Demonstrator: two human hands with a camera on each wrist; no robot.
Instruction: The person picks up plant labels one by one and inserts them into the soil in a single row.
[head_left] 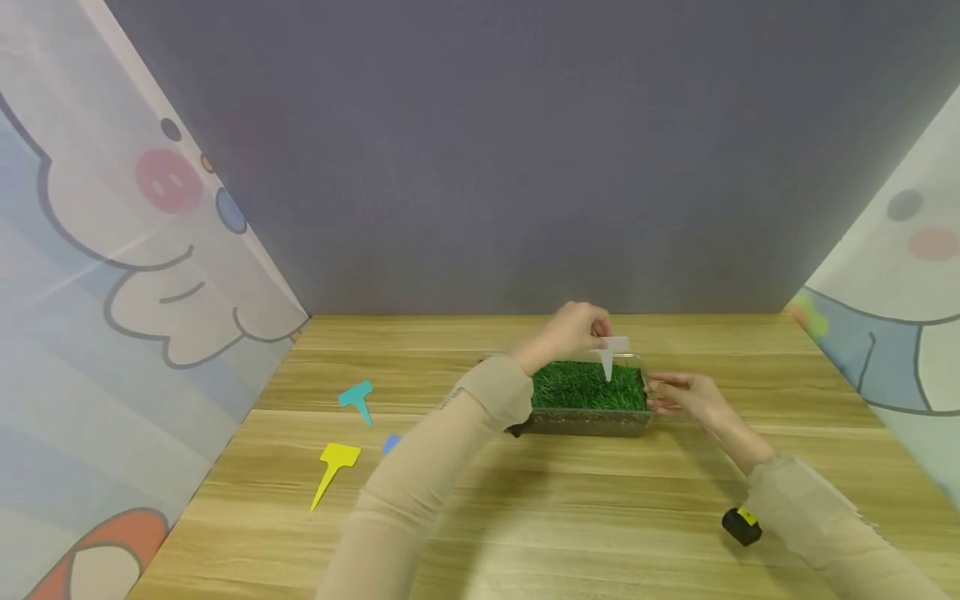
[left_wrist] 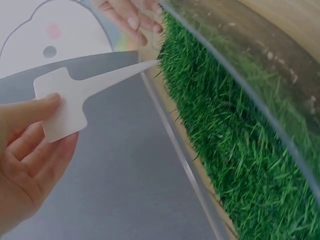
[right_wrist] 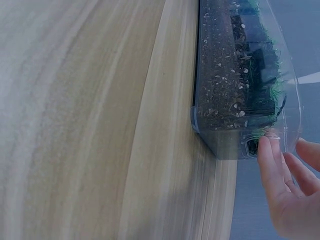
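Observation:
My left hand [head_left: 576, 329] is above a clear plastic box [head_left: 588, 423] of dark soil topped with green grass [head_left: 577, 385]. Its thumb and fingers pinch the wide head of a white T-shaped plant label [left_wrist: 62, 107]. In the head view, the label's pointed stem aims down over the right part of the grass. At the box's right end is my right hand [head_left: 697, 400], its fingers fairly straight against the clear end wall [right_wrist: 232, 142]. The thumb lies near the rim in the right wrist view. My left forearm hides the box's left part.
On the wooden table [head_left: 600, 517] to the left lie a teal plant label [head_left: 356, 396] and a yellow one [head_left: 339, 457]. A blue piece [head_left: 391, 442] is partly covered by the left sleeve. Behind the table stands a grey wall [head_left: 480, 167].

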